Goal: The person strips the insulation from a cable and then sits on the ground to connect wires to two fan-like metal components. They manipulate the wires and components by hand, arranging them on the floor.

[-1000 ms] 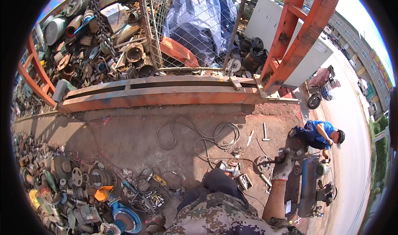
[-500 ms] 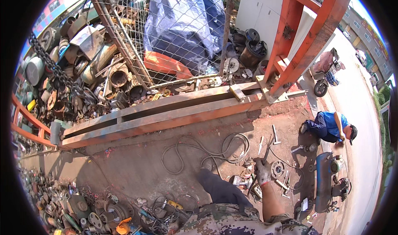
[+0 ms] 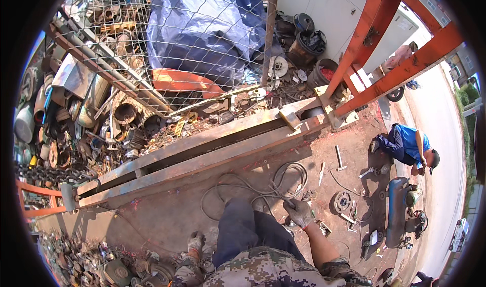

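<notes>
My right hand, in a grey glove with a red cuff, is closed around a dark rod-like thing; its short rounded end shows past my fingers, and the rest is hidden. Behind that hand, a long dark hose lies in loops on the ground. My left hand, also gloved, hangs beside my left leg with nothing visible in it, its fingers loosely bent. Right of my right hand lie a round metal disc, a hammer, a wrench and a thin blade-like tool.
A long rusty steel beam crosses ahead, joined to an orange frame. Beyond it stand wire mesh and scrap parts. More scrap lies lower left. Another person in blue crouches right, near a blue tank.
My right hand has moved left and away from the metal parts, still closed. My left hand has come into clear view beside my leg. The whole view has shifted and turned.
</notes>
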Available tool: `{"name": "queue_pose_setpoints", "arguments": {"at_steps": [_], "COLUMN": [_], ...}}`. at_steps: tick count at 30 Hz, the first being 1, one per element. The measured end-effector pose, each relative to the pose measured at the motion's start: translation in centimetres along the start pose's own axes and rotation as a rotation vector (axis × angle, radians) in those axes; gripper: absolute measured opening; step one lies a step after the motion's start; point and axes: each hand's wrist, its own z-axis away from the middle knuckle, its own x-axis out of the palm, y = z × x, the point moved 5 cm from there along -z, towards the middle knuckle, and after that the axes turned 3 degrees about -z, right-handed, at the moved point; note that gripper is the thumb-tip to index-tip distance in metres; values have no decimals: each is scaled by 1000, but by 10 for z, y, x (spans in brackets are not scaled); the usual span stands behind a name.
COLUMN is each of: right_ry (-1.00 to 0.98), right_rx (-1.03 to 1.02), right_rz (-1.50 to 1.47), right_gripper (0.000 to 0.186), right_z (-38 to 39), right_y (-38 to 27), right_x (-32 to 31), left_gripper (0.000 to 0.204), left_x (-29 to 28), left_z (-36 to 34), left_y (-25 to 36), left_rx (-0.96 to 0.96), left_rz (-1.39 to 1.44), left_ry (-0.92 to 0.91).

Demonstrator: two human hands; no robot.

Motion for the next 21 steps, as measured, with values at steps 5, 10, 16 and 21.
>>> {"name": "queue_pose_setpoints", "arguments": {"at_steps": [5,10,16,21], "right_ry": [71,284,458,484], "right_rx": [91,145,10,-73], "right_rz": [-99,-41,114,347], "right_gripper": [39,37,23,21], "right_z": [-82,-205,-411,-508], "right_y": [-12,26,20,34], "right_x": [30,55,96,113], "left_gripper": [29,27,27,39], "left_x": [30,233,358,438], "left_z": [-172,-190,-307,-409], "left_y": [131,350,467,502], "left_rx": [600,743,899,807], "left_rz": [-402,-576,-985,-1072], "left_ry": [156,-81,-252,-352]}}
